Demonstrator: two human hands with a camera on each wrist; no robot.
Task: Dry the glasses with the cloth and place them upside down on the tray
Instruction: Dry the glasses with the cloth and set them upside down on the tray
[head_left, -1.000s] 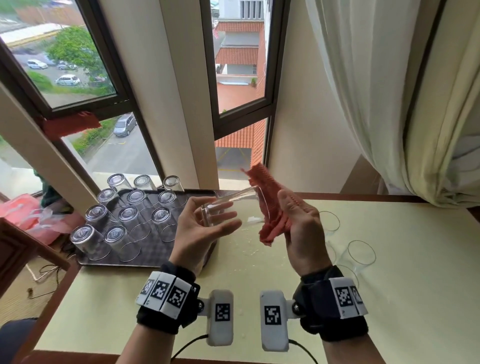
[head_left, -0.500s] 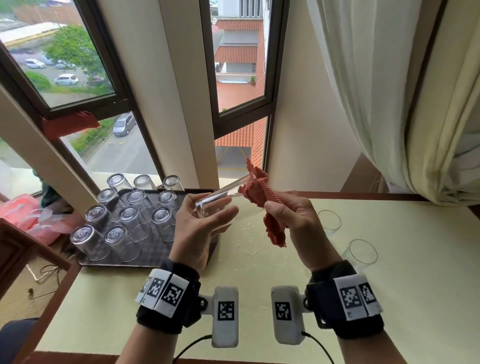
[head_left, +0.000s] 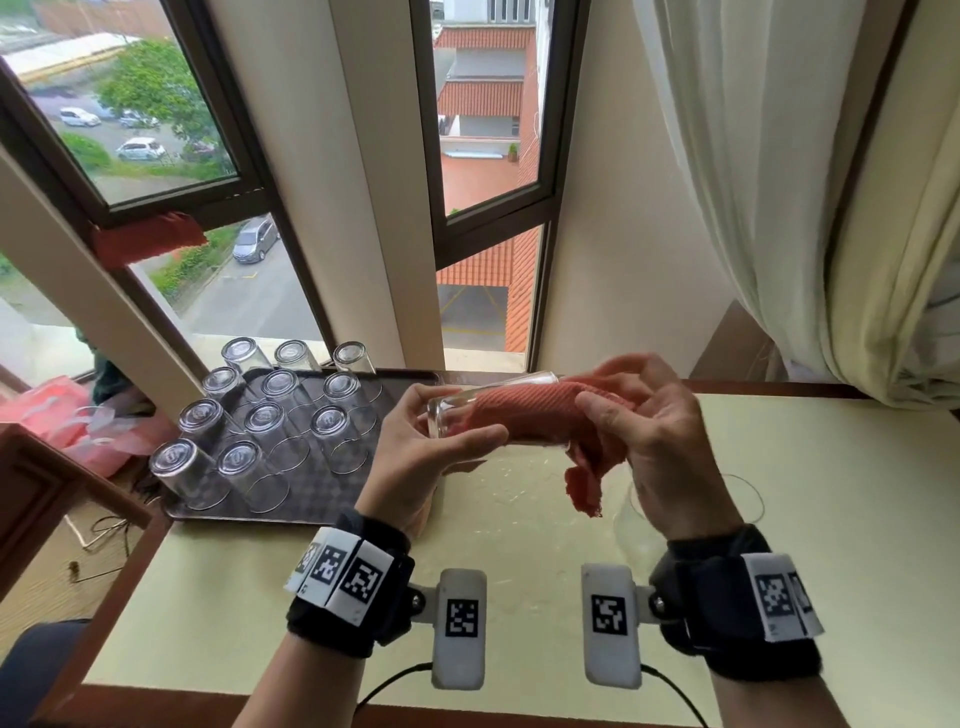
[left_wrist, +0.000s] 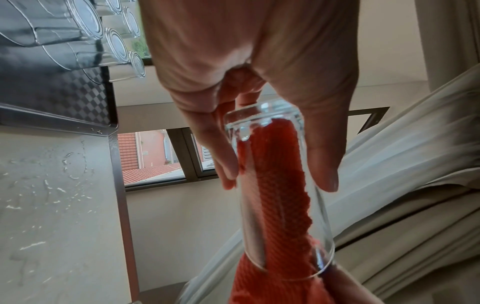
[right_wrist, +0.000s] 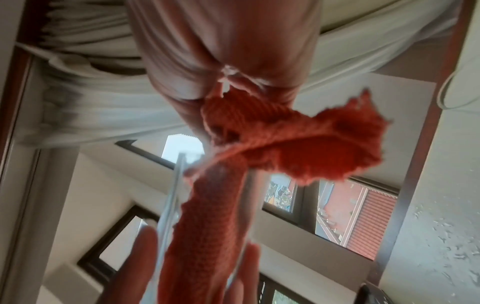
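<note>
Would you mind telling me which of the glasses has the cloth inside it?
The glass held sideways in the left hand, above the table; the red cloth fills it. The glasses on the tray stand upside down.

Pale table, water-spotted. Behind table: window, cars outside. Right of window: cream curtain. Left of table: pink bag.

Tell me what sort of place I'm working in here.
Probably an upper-floor room, perhaps hotel or catering: a table by a window overlooking rooftops, a pale curtain, and a tray of upturned glasses.
</note>
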